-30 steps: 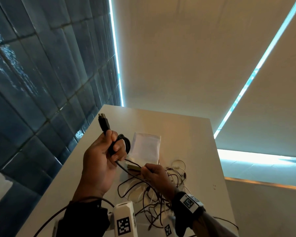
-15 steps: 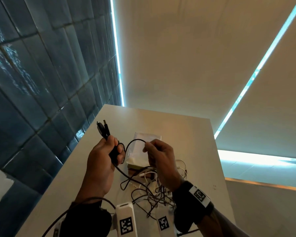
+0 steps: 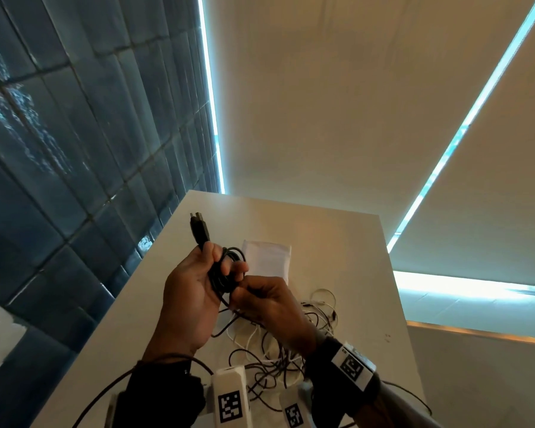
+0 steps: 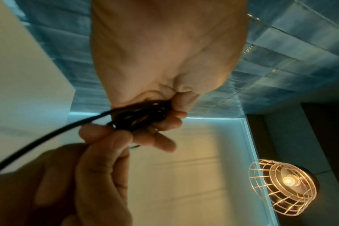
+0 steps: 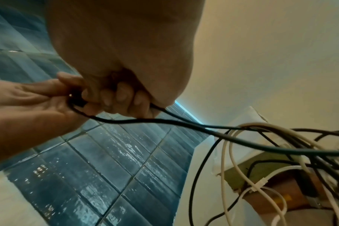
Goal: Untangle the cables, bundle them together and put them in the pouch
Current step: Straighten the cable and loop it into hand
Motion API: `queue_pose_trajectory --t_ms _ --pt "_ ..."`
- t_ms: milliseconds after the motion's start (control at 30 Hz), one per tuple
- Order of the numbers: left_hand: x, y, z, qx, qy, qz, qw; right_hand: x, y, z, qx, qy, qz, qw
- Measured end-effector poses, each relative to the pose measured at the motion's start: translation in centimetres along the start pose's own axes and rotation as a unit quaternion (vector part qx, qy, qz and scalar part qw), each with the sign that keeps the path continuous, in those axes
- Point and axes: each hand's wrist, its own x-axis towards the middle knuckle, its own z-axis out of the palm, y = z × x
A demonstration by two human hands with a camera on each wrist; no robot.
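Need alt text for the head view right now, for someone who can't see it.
Left hand grips a coiled black cable, plugs pointing up, while the right hand pinches its trailing end. Behind lies a white pouch; tangled cables cover the white table.

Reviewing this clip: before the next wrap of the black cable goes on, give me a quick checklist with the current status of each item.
1. Coil secured: ok. The left hand grips the black cable coil, its plug end sticking up above the fist.
2. Feeding strand controlled: ok. The right hand pinches the black strand right at the coil.
3. Strand free of the tangle: not ok. In the right wrist view it runs down into the pile of white and black cables.
4. Far end of the black cable located: cannot tell; it is lost in the pile.
5. Pouch within reach: ok. The white pouch lies on the table just beyond the hands.
6. Pouch open: cannot tell.
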Motion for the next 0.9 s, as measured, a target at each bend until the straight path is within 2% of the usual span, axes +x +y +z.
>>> queue_pose_trajectory --t_ms 333,433,700,800,900 --pt "-0.2 0.1 0.4 0.002 -0.027 0.028 0.999 -0.8 4.0 -2.4 -0.067 0.024 0.062 0.996" --pt "-0.3 0.3 0.3 0.004 -0.032 0.029 0.999 -1.2 5.1 -2.9 -0.061 0.047 0.091 0.993" --pt "-0.5 1.1 -0.2 -0.002 -0.039 0.046 0.998 -1.6 8.6 -4.2 -0.133 0.106 0.118 0.978" --pt "-0.3 1.5 -0.7 0.013 -0.025 0.057 0.998 -1.9 9.1 -4.4 -0.14 0.125 0.141 0.972" --pt "0.0 1.5 -0.9 0.035 -0.001 0.054 0.998 -1.6 7.1 -4.3 -0.092 0.159 0.159 0.97"
